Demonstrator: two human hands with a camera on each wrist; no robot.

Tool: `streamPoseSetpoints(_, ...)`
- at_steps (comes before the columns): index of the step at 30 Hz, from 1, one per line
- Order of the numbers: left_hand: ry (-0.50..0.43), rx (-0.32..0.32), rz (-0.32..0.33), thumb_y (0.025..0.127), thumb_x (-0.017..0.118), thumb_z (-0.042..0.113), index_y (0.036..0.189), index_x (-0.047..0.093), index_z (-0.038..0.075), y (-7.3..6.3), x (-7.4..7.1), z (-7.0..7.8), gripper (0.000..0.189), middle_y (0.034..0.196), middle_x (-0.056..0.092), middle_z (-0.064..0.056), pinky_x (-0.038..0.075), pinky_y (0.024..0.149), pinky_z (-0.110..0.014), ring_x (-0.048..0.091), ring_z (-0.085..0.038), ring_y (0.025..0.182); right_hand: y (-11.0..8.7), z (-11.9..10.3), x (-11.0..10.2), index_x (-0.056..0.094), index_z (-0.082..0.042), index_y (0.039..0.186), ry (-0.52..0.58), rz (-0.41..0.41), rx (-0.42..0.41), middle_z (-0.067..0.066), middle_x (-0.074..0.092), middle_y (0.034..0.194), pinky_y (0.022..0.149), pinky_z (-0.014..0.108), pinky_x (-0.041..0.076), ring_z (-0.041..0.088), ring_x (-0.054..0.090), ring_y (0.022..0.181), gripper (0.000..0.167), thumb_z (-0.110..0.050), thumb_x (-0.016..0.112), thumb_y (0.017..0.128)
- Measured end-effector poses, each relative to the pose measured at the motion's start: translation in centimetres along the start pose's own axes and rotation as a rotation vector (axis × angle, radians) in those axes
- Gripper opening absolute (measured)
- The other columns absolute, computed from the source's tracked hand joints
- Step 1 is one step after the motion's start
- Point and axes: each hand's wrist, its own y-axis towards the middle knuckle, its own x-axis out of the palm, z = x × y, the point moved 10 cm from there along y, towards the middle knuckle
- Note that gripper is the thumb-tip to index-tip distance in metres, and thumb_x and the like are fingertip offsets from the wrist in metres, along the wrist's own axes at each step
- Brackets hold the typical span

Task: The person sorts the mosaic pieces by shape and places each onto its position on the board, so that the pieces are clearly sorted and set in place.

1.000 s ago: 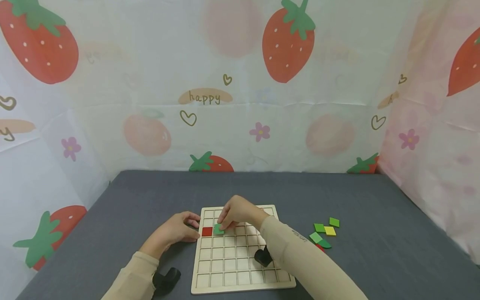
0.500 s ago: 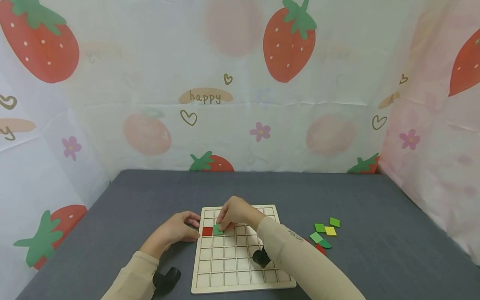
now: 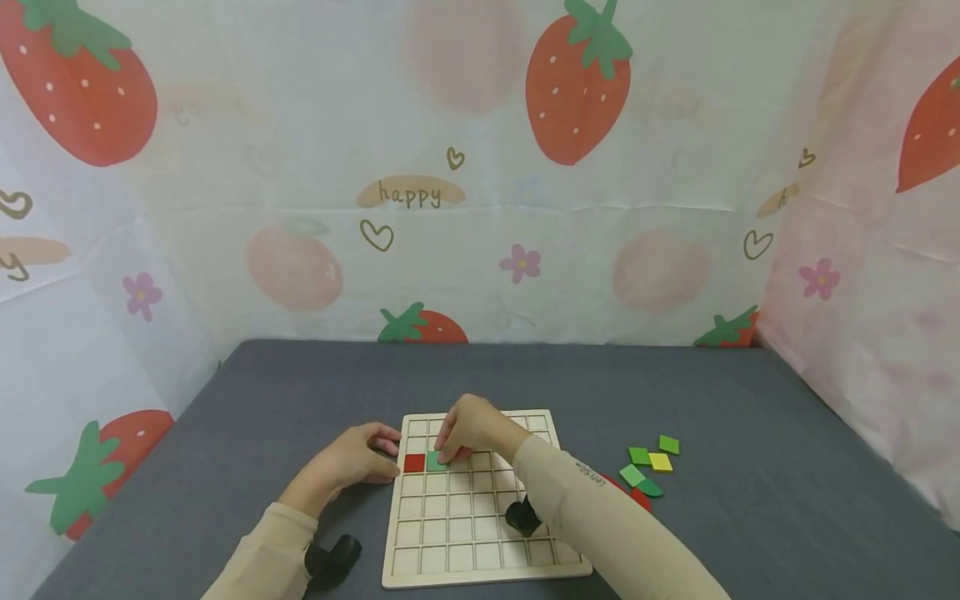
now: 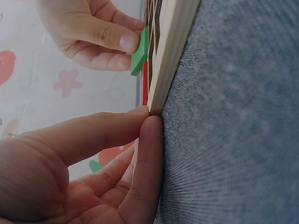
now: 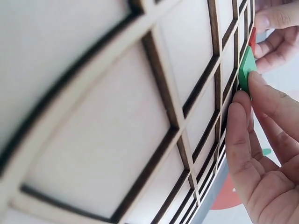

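Barely anything shifts over the last second: the green tile (image 3: 434, 460) sits a touch nearer in line with the red tile (image 3: 414, 463), at the neighbouring cell, while your right hand (image 3: 474, 425) moves only slightly. Your right fingers (image 4: 107, 35) pinch the green tile between thumb and fingertip, and from the left wrist view you can tell that it is tilted, with one end standing away from the grid. That suggests it is not fully seated yet, so this placement looks nearly done rather than complete. Just left of those pinching fingers, the red tile lies in the end cell of the same row and looks flat. Your left hand (image 3: 352, 458) keeps its pose, its fingers resting against the edge of the board (image 3: 461, 531), bent gently but not wrapped around it, as if to steady it. Your right sleeve (image 3: 600, 521) now leaves more red showing (image 3: 641, 499) well to the right of the pinching fingers, beside the loose green pieces (image 3: 640, 456) and the yellow tile (image 3: 660, 462) on the counter (image 3: 675, 383). Those pieces stay put, which reads as work left over.
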Motion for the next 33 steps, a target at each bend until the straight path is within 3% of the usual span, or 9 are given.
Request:
streamPoseSetpoints(18,-0.005,0.005,-0.011,0.079,0.073,-0.010,0.128,0.052,-0.010,-0.2,0.1,0.2,0.053,0.102,0.056,-0.014,0.060,0.073,-0.033,0.062,-0.017,0.081,0.5,0.4,0.2,0.076,-0.004,0.070,-0.039,0.011,-0.001,0.001,0.069,0.067,0.058,0.025,0.057,0.011,0.061,0.055,0.011,0.000,0.085,0.072)
streamPoseSetpoints(27,-0.007,-0.002,-0.013,0.079,0.072,-0.010,0.128,0.053,-0.009,-0.2,0.1,0.0,0.052,0.103,0.056,-0.014,0.060,0.073,-0.032,0.062,-0.017,0.082,-0.3,0.6,-0.5,0.076,-0.002,0.077,0.070,-0.002,-0.013,0.005,0.071,0.074,0.066,0.030,0.061,0.017,0.069,0.064,0.008,-0.001,0.083,0.075)
streamPoseSetpoints(33,-0.006,0.004,-0.001,0.078,0.073,-0.010,0.128,0.053,-0.009,-0.1,0.0,0.1,0.054,0.103,0.055,-0.015,0.060,0.072,-0.033,0.062,-0.017,0.080,-0.7,1.1,-1.7,0.076,-0.002,0.081,0.076,0.001,-0.041,0.007,0.073,0.074,0.066,0.030,0.061,0.016,0.069,0.065,0.007,-0.003,0.082,0.077)
